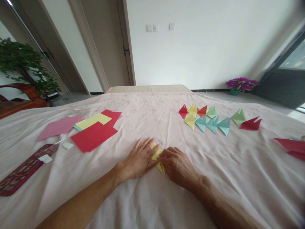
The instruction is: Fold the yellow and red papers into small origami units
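A narrow folded piece of yellow paper lies on the pale pink cloth in front of me, partly covered by my fingers. My left hand rests flat on its left side, fingers stretched out and slightly spread. From the right, my right hand has its fingers curled together against the paper's lower right edge, pinching or pressing it. The paper's lower end tapers to a point between my hands. Beyond the right hand stand several folded paper shapes in two rows, among them a yellow one and a blue one.
Loose sheets lie at left: red, yellow and pink. Near them is a dark red patterned packet. A red folded shape and red paper are at right. The cloth is wrinkled.
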Demonstrator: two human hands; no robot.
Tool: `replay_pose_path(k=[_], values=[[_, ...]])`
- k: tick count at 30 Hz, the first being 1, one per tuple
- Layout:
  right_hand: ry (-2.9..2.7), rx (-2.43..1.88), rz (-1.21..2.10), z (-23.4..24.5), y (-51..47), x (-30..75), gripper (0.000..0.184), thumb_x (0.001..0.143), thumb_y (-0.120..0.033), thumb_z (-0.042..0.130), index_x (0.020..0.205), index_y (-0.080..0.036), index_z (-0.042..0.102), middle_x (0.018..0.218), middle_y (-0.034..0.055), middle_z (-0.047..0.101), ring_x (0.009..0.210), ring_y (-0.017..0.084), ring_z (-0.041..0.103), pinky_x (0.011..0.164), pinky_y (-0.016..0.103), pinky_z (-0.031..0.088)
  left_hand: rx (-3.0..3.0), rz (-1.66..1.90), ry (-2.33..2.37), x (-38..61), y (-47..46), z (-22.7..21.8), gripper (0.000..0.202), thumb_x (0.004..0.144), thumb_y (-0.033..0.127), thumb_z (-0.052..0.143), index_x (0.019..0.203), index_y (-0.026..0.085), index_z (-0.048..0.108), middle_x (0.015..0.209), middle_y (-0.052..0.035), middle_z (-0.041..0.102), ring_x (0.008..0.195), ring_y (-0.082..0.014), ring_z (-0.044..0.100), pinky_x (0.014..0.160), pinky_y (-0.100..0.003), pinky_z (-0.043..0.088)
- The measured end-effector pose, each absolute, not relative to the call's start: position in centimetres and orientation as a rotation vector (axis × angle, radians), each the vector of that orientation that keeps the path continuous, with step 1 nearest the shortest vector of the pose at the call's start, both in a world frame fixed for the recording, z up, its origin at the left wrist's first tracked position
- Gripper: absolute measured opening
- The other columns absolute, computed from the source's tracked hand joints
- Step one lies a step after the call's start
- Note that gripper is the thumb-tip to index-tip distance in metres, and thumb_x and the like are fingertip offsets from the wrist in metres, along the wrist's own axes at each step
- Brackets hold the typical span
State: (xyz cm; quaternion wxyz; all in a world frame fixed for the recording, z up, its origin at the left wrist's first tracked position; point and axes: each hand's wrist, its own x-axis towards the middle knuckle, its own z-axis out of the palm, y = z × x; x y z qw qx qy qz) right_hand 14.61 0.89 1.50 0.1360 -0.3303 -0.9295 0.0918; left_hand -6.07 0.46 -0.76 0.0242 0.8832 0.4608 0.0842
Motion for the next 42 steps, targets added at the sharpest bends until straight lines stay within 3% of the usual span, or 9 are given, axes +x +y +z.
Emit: replay_pose_path(k=[11,21,29,31,35,38,42], values=[[-2.739,-0.853,0.289,2.0,1.3,15.2,0.019,0.081,-0.007,0.055,0.084,-0.021,0.067,0.093,0.0023,0.065,0.087,0.016,0.053,0.078,0.028,0.036,2.623,0.175,1.405,-6.2,0.3,-0.2,0.073,0.086,0.068,0.037,0.147,0.029,0.023,0.156,-0.0132,0.022,0.144,-0.0333,0.013,0.108,-0.065,0.013],[-2.865,-0.832,0.236,3.3,-0.1,14.9,0.024,0.074,-0.002,0.05,0.077,-0.019,0.066,0.079,0.0034,0.064,0.076,0.017,0.053,0.072,0.029,0.036,2.613,0.168,1.454,-5.5,0.3,-0.5,0.084,0.081,0.069,0.046,0.148,0.026,0.021,0.155,-0.0196,0.019,0.143,-0.039,0.014,0.103,-0.073,0.01],[-2.548,-0.909,0.596,1.3,1.5,15.7,0.028,0.067,0.0,0.049,0.071,-0.021,0.068,0.079,0.0,0.068,0.081,0.015,0.06,0.077,0.025,0.043,2.602,0.163,1.434,-5.7,0.2,-0.4,0.08,0.082,0.071,0.042,0.148,0.035,0.018,0.157,-0.0179,0.014,0.143,-0.0401,0.01,0.102,-0.074,0.01],[-2.443,-1.018,0.573,0.5,2.6,16.0,0.031,0.07,0.0,0.046,0.077,-0.02,0.068,0.083,0.0005,0.068,0.079,0.013,0.061,0.076,0.024,0.044,2.595,0.142,1.426,-5.8,0.3,-0.5,0.078,0.083,0.07,0.041,0.148,0.036,0.017,0.157,-0.0175,0.013,0.143,-0.0394,0.008,0.102,-0.073,0.009],[-2.287,-1.216,0.462,-0.2,3.6,15.9,0.022,0.084,-0.016,0.049,0.096,-0.017,0.068,0.093,0.0052,0.064,0.082,0.016,0.06,0.076,0.028,0.044,2.591,0.129,1.424,-5.8,0.2,-0.6,0.078,0.083,0.07,0.041,0.149,0.034,0.017,0.157,-0.0181,0.012,0.143,-0.0393,0.008,0.103,-0.072,0.007],[-2.264,-1.294,0.392,-0.2,3.0,15.3,0.019,0.08,-0.029,0.062,0.095,-0.019,0.067,0.095,0.0051,0.06,0.092,0.019,0.057,0.08,0.031,0.042,2.624,0.195,1.464,-5.6,-0.3,-0.7,0.077,0.084,0.069,0.04,0.149,0.033,0.018,0.156,-0.0179,0.016,0.143,-0.0382,0.01,0.104,-0.071,0.008],[-2.279,-1.342,0.337,-0.1,2.2,14.7,0.022,0.075,-0.029,0.068,0.096,-0.021,0.066,0.096,0.0035,0.058,0.094,0.019,0.054,0.082,0.03,0.039,2.657,0.307,1.535,-5.6,-1.1,-1.3,0.071,0.088,0.066,0.035,0.148,0.03,0.025,0.154,-0.0176,0.023,0.143,-0.0352,0.016,0.106,-0.067,0.013]])
